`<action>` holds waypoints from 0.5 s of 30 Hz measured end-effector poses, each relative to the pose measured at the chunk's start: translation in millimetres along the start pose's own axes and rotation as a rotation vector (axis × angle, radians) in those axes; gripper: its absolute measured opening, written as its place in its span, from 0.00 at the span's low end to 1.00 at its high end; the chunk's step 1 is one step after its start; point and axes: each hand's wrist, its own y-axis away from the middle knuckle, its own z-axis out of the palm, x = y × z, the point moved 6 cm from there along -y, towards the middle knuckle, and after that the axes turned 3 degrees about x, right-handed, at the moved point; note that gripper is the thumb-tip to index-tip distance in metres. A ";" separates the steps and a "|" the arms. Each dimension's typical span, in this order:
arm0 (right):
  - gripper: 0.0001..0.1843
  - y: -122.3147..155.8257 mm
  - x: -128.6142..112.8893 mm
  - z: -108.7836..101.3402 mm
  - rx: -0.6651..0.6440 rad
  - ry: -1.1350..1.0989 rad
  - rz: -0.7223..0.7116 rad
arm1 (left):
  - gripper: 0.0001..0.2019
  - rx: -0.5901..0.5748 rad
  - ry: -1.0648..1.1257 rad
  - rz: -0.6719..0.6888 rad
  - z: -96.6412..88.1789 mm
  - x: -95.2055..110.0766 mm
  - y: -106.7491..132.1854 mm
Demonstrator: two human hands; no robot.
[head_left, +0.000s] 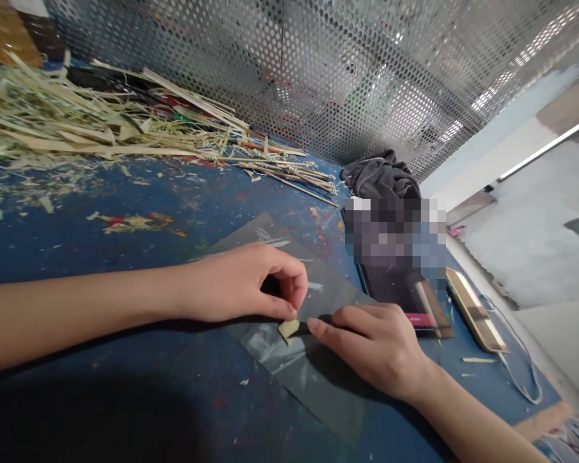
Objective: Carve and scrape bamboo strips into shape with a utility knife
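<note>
My left hand point(265, 283) pinches a small, pale yellow, flat piece point(288, 329) between thumb and fingertips. My right hand point(381, 347) is closed around a slim dark tool point(302, 328), whose front end meets or overlaps the piece's right side. Most of the tool is hidden by the fingers, so its exact kind is unclear. Beneath both hands lies a dark grey sheet point(328, 405) with whitish scuff marks. The sheet rests at an angle on a blue, paint-spotted tabletop point(212, 399).
Pale plant strips and shavings point(87, 122) heap up at the back left. Several thin bound sticks point(294, 170) lie beside a dark crumpled cloth point(383, 177). A tablet-like screen point(395, 283), partly blurred, and a phone-like object point(475, 308) with a cable are at right. Perforated metal point(280, 71) borders the back.
</note>
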 end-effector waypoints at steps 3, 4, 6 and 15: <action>0.10 -1.6 1.3 -1.1 0.023 -0.011 0.013 | 0.02 -0.002 -0.043 0.048 -0.4 1.0 0.4; 0.10 -2.1 1.2 -1.5 0.025 -0.015 0.010 | 0.02 -0.010 -0.046 0.060 -0.7 1.1 0.5; 0.09 -2.9 0.9 -3.0 0.026 -0.011 0.006 | 0.02 -0.047 -0.042 0.077 -1.6 0.8 0.6; 0.10 0.8 -9.1 -3.9 -0.009 -0.036 -0.092 | 0.08 -0.230 -0.169 0.228 -7.9 3.6 8.9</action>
